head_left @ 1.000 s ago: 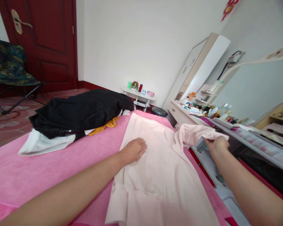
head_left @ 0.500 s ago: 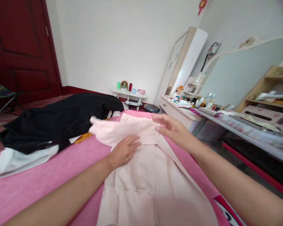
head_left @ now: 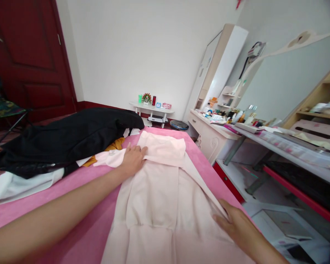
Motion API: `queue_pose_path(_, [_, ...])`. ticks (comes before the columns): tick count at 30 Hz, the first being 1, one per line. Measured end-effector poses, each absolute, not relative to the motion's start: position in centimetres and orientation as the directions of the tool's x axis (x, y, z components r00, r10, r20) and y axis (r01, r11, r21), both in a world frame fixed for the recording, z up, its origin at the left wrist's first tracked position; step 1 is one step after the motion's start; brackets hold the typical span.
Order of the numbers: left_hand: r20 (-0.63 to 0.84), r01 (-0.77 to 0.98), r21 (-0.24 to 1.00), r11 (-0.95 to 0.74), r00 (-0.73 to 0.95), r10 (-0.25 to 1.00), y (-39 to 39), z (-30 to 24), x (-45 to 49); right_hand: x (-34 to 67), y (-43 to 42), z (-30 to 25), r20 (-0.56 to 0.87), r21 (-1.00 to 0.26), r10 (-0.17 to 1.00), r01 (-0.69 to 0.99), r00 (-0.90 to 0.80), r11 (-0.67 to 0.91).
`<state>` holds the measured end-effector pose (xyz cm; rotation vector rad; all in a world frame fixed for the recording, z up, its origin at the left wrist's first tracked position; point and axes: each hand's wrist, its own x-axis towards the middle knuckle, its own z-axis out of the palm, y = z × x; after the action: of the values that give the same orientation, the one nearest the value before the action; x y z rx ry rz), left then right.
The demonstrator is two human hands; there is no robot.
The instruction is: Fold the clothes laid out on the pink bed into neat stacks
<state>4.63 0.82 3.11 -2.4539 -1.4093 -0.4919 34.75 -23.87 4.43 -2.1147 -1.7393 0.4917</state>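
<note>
A pale pink long-sleeved garment lies lengthwise on the pink bed cover, its near end running out of view at the bottom. Its far end is folded over, and a narrow pink part sticks out to the left. My left hand rests on the garment's left side near that fold, fingers laid out over the cloth. Farther down on the right, my right hand has the garment's slanting right edge between thumb and fingers.
Left of the garment is a heap of black clothing with white and mustard cloth under it. To the right stand a cluttered dressing table and a red-edged bench. A small white table is by the far wall.
My right hand has come from the far end down to the garment's right edge and taken hold there. My left hand has slid up and left. The far fold now lies flatter.
</note>
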Motion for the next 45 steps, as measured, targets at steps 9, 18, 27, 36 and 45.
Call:
queue_pose_path(9, [0.427,0.845,-0.143,-0.515,0.522,0.738,5.2,12.0,6.5,29.9,-21.9,10.5,-0.129,-0.964,0.985,0.219,0.114,-0.152])
queue_pose_path(18, [0.441,0.86,-0.249,-0.446,0.51,0.738,7.1,17.0,4.7,22.7,-20.4,9.2,-0.141,-0.989,0.981,0.061,-0.131,-0.134])
queue_pose_path(27, [0.3,0.772,-0.336,-0.539,0.631,0.716,9.4,12.8,-0.2,22.9,-16.8,7.2,-0.186,-0.906,0.952,0.419,-0.244,-0.07])
queue_pose_path(36, [0.358,0.562,0.177,-0.808,0.728,0.585,0.5,4.9,9.2,32.5,0.4,4.7,0.329,-0.716,0.906,0.696,0.268,0.054])
queue_pose_path(45, [0.327,0.585,0.337,-0.738,0.662,0.674,0.1,-0.5,9.7,36.4,12.2,4.9,0.38,-0.385,0.88,0.914,0.285,-0.13])
